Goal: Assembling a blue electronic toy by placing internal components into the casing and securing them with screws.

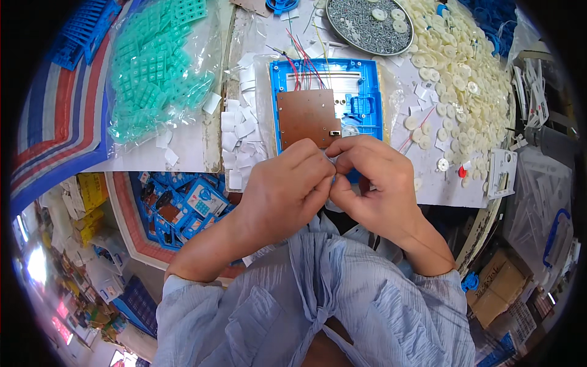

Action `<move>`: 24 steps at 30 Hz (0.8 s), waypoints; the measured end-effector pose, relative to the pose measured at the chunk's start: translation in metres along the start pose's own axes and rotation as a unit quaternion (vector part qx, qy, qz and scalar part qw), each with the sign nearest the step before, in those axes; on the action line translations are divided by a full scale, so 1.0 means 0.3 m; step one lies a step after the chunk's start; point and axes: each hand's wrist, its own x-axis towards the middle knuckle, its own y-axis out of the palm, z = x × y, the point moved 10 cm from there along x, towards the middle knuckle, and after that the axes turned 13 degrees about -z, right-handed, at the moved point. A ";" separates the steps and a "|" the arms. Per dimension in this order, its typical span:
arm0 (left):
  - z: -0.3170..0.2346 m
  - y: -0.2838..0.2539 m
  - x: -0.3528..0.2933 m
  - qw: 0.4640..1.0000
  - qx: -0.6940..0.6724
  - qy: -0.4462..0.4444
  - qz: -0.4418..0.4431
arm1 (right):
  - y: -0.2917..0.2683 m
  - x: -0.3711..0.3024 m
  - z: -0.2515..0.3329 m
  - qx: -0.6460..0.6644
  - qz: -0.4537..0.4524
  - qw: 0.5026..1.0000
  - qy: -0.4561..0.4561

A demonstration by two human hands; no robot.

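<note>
Blue housing open on table, brown board in it; red wires trail out, no cover on, so looks partway. Left hand and right hand meet at near edge, fingertips pinched (on what, can't tell).

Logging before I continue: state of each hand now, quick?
Left hand: closed, fingers curled; whether it pinches anything cannot be told.
Right hand: fingers curled, tips close to the left's; whether it holds anything cannot be told.

Blue casing, open side up on the table, brown circuit board (switch near one corner) over its left part
</note>
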 end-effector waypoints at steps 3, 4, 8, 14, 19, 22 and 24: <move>0.018 -0.006 0.004 0.999 -0.041 -0.019 -0.011 | 0.007 0.000 -0.030 0.041 0.010 0.997 0.058; 0.030 -0.004 0.003 0.998 -0.047 -0.039 -0.006 | 0.010 -0.001 -0.040 0.055 0.012 0.995 0.077; 0.051 -0.014 0.007 0.995 -0.066 -0.073 -0.001 | 0.013 -0.001 -0.069 0.118 0.011 0.986 0.117; 0.070 -0.017 0.004 0.993 -0.067 -0.099 0.002 | 0.020 0.000 -0.080 0.163 -0.002 0.979 0.119; 0.088 -0.005 -0.003 0.982 -0.095 -0.164 0.027 | 0.028 0.001 -0.065 0.159 0.004 0.980 0.116; 0.095 -0.001 -0.008 0.983 -0.078 -0.167 0.027 | 0.030 -0.003 -0.065 0.178 0.003 0.977 0.118; 0.090 -0.003 -0.004 0.985 -0.075 -0.156 0.021 | 0.025 -0.003 -0.066 0.168 0.009 0.979 0.117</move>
